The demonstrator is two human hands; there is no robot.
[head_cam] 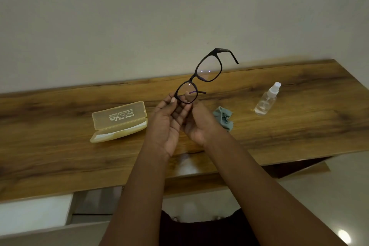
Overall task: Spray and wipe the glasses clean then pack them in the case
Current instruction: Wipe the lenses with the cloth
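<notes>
Black-framed glasses [207, 66] are held up above the wooden table [60, 156], tilted, with the far temple arm unfolded. My left hand [167, 124] pinches the rim of the near lens. My right hand [197, 124] holds the same lens from the other side, fingers against the near temple. A yellow translucent case [119, 122] lies open on the table left of my hands. A crumpled grey-blue cloth [224, 116] lies just right of my right hand, partly hidden by the wrist. A clear spray bottle [267, 100] lies tilted further right.
The table stands against a plain pale wall. Its front edge runs below my forearms, with a white drawer front [34, 211] and pale floor beneath. A dark cut-out [289, 168] shows under the table's right end.
</notes>
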